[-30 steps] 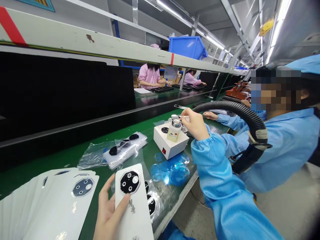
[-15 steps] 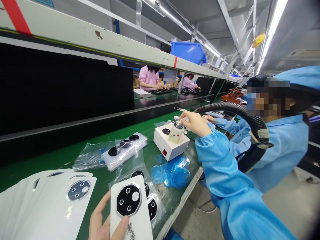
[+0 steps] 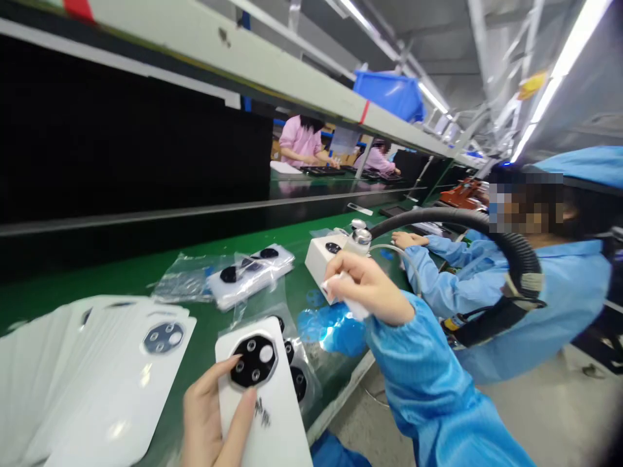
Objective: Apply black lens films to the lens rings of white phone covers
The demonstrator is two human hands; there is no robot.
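My left hand grips a white phone back cover by its sides, the thumb and a fingertip close to the black octagonal camera lens plate. In my right hand a crumpled white wipe is pinched, partly hidden by the fingers. Just behind that hand, a dispenser bottle with a metal top stands on a white box. Below the hand lie round blue films. A clear bag with black lens plates lies partly under the held cover.
Fanned white back covers fill the bench's left side. Bagged lens plates lie farther back. A black hose arches at the right, beside a co-worker in blue. A shelf overhead bears a blue bin.
My right hand has come away from the bottle's top, down and toward the held cover, with the wipe. My left index finger has moved onto the lens plate's edge. The view has shifted slightly.
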